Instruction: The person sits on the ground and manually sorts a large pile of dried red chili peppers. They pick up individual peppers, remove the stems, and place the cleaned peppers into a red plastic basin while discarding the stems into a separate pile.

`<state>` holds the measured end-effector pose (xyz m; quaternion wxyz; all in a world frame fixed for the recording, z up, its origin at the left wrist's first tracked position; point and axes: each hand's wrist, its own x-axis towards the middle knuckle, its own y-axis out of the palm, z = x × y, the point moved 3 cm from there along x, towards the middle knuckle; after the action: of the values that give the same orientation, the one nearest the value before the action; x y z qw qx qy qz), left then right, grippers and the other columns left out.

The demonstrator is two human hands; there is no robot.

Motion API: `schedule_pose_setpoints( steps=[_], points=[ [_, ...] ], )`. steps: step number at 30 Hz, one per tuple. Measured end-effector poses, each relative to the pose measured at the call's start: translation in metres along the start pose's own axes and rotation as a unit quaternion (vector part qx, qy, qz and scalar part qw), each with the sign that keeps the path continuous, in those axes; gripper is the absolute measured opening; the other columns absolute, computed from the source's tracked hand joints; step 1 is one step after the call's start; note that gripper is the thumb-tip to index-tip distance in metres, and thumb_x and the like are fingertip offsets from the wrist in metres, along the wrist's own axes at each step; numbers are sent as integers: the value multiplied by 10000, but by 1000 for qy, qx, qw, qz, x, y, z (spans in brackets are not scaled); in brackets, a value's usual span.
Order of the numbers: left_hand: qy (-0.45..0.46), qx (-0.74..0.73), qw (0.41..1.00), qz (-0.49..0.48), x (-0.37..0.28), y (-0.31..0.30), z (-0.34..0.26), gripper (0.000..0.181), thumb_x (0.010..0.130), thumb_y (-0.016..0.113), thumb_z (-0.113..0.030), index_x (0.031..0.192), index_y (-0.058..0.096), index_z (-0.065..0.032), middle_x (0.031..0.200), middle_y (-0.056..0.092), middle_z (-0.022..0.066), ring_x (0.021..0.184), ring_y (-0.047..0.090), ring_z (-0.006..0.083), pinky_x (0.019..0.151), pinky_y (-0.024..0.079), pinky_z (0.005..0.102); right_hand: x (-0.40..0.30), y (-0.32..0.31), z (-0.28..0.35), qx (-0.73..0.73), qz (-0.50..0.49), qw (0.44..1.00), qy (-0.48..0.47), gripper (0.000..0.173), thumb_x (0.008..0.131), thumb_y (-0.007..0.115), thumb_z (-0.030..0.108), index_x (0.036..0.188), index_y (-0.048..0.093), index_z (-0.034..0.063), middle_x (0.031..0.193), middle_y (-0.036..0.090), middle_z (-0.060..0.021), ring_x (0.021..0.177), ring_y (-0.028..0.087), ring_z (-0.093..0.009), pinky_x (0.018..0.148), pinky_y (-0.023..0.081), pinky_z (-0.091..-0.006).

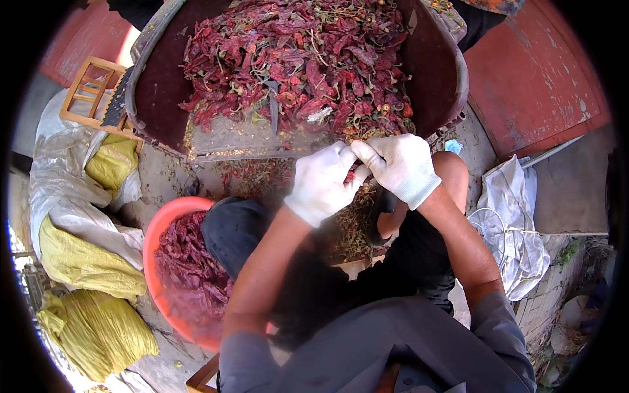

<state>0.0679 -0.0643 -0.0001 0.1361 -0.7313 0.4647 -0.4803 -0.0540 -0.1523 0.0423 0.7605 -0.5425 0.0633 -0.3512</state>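
Observation:
My left hand [322,182] and my right hand [400,164], both in white knit gloves, meet in front of the tub. Between their pinched fingers shows a bit of a dried red pepper [350,176]; the gloves hide most of it. Just beyond them lies a heap of dried red peppers [304,69] with stems and leaves, inside a large dark-red tub [159,83] with a cut-down front. Left of my knee stands an orange-pink plastic basin [152,245], holding dark red dried peppers [191,260].
Stems and bits of pepper litter the floor [354,231] under my hands. Yellow woven sacks [98,329] and plastic sheeting [66,157] lie at left, near a wooden frame [83,98]. A white sack [511,206] is at right, below a red panel [540,73]. Dark clothing of others shows behind the tub.

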Motion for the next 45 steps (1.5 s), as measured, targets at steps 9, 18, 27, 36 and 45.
schedule_pose_setpoints(
  steps=[9,18,27,36,45],
  points=[
    [36,6,999,30,-1,0,-3,135,812,670,-90,925,595,-97,756,580,82,648,609,307,563,492,390,-3,4,-7,54,-5,997,-62,405,956,568,393,675,632,108,593,570,-83,565,615,-255,516,464,-380],
    [-68,-287,954,-42,3,-3,-2,52,915,626,-65,890,637,-21,764,624,56,643,596,154,598,462,306,15,24,-40,728,46,621,287,375,1009,514,425,814,595,116,644,536,12,516,462,-95,467,346,-255],
    [-344,-490,801,-29,8,-19,23,119,929,625,-108,1009,649,-23,822,691,52,566,545,42,423,359,181,68,44,-11,-32,-127,990,-49,203,855,660,270,1021,649,153,923,630,-83,788,664,-297,650,526,-401],
    [-378,-450,803,-93,7,-34,37,148,919,639,-86,1046,666,-16,797,683,40,526,526,35,414,359,182,106,71,-32,-143,-67,987,-5,173,847,680,312,892,690,145,952,621,-119,795,668,-311,669,543,-426],
    [-246,-240,911,-229,7,-40,47,169,870,724,-100,1027,711,-38,807,659,-4,694,580,71,618,471,242,90,40,-45,200,-23,966,164,287,923,596,321,950,661,43,855,699,-155,785,667,-337,727,515,-409]
  ],
)
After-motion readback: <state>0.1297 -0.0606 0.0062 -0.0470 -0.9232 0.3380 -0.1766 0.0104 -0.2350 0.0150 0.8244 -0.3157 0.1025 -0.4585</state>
